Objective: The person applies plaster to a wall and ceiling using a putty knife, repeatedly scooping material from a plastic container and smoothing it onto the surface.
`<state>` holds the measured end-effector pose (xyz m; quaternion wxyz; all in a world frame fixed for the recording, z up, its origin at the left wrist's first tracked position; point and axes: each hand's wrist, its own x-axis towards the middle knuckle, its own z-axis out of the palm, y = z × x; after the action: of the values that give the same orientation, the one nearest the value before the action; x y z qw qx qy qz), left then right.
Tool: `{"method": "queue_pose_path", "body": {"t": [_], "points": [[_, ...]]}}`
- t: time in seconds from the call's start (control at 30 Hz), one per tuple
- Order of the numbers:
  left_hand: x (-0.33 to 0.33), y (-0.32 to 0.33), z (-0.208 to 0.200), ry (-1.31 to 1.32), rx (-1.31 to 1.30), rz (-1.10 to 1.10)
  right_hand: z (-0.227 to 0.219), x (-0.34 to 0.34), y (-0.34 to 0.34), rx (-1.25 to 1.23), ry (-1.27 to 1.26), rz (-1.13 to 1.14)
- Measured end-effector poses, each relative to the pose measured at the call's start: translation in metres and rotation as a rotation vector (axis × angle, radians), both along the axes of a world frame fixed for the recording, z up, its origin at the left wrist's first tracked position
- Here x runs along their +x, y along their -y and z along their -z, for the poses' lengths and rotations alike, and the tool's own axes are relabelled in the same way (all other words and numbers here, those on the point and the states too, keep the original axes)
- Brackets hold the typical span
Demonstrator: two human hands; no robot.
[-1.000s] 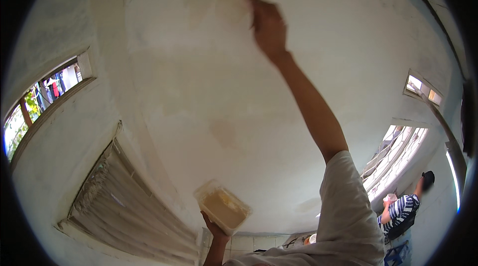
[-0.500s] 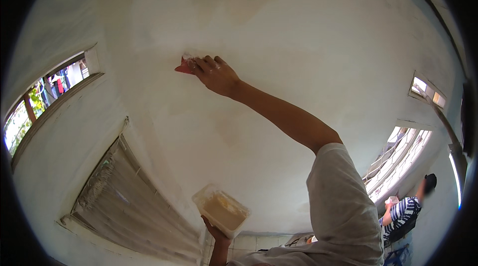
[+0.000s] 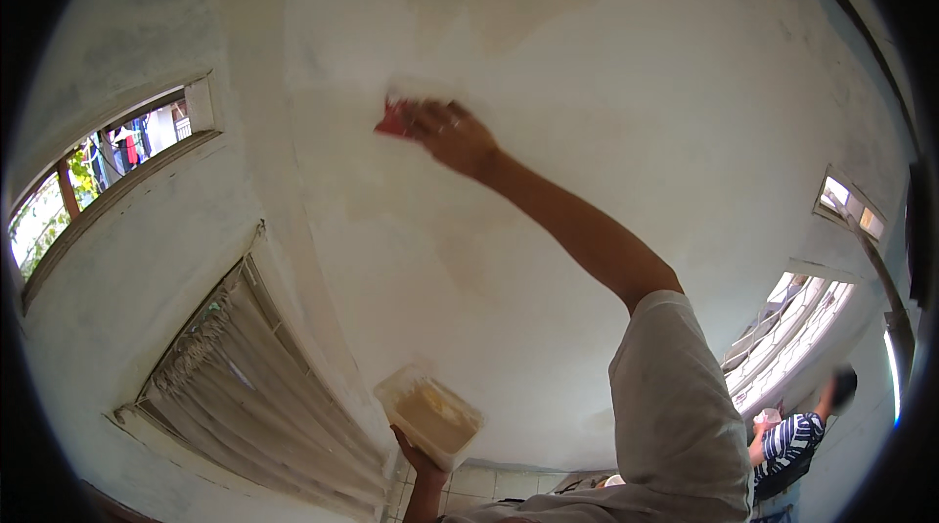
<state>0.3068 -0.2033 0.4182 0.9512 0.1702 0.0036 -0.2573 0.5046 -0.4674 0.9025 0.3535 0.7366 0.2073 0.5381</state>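
Note:
My right hand (image 3: 456, 137), slightly blurred, reaches up to the pale wall (image 3: 548, 220) with its fingers closed on a small red scraper (image 3: 394, 119). The scraper's blade edge lies at or very near the wall surface; exact contact is hard to tell. Low in the picture, my left hand (image 3: 422, 454) grips a translucent plastic tub (image 3: 395, 390) from beneath and the side. Inside the tub is a beige, putty-like paste (image 3: 426, 413). Darker beige patches (image 3: 479, 264) mark the wall below and above my right hand.
On the left are a high window opening (image 3: 108, 161) and a curtained window (image 3: 264, 396). A barred window (image 3: 787, 337) and a small vent opening (image 3: 849, 202) are on the right. Another person in a striped shirt (image 3: 790, 440) stands at the lower right, holding a pale container (image 3: 767, 417).
The view has shifted, so the wall and windows sit further right. My right hand and the scraper appear a little higher and further right. The tub stays in my left hand.

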Motion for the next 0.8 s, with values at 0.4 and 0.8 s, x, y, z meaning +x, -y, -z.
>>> {"method": "queue_pose_path", "body": {"t": [0.4, 0.8], "points": [[0.006, 0.022, 0.0, 0.076, 0.02, 0.067, -0.224, -0.151, 0.118, 0.587, 0.71, -0.139], [0.005, 0.02, 0.003, 0.01, 0.002, 0.01, -0.077, 0.005, 0.025, -0.037, 0.249, 0.138]]}}
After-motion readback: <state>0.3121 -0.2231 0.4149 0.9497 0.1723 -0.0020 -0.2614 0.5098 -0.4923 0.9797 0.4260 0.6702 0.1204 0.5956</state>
